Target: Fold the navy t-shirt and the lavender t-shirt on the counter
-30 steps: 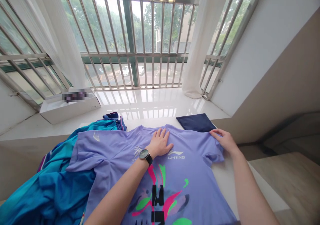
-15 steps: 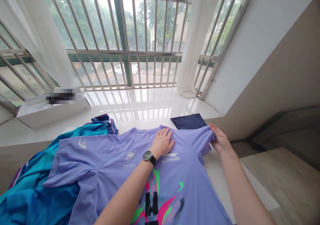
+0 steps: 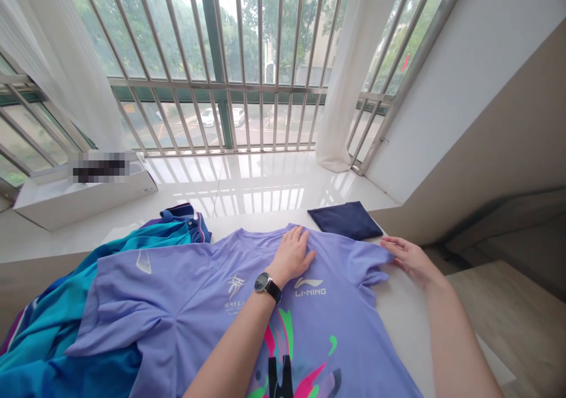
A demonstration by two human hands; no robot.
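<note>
A lavender T-shirt [image 3: 336,309] with white lettering and a pink, green and black print lies face up, neckline toward the window. My left hand [image 3: 292,253], a watch [image 3: 267,286] on its wrist, rests palm down on the shirt just below the collar, fingers stretched out. At the sleeve on the right, my right hand [image 3: 411,259] pinches the hem between thumb and fingers; that sleeve is bunched in folds. The opposite sleeve [image 3: 115,286] spreads over a teal garment [image 3: 57,321].
Behind the shirt lies a folded navy cloth item [image 3: 345,220] on the white sill [image 3: 247,186]. A white box [image 3: 88,200] with a blurred-out dark thing stands at the left. Barred windows and white curtains [image 3: 338,91] rise behind; a wooden surface [image 3: 508,315] lies lower right.
My right hand has moved outward to the right with the sleeve edge, and the sleeve has become more creased. My left hand stays flat near the collar. The view has shifted slightly.
</note>
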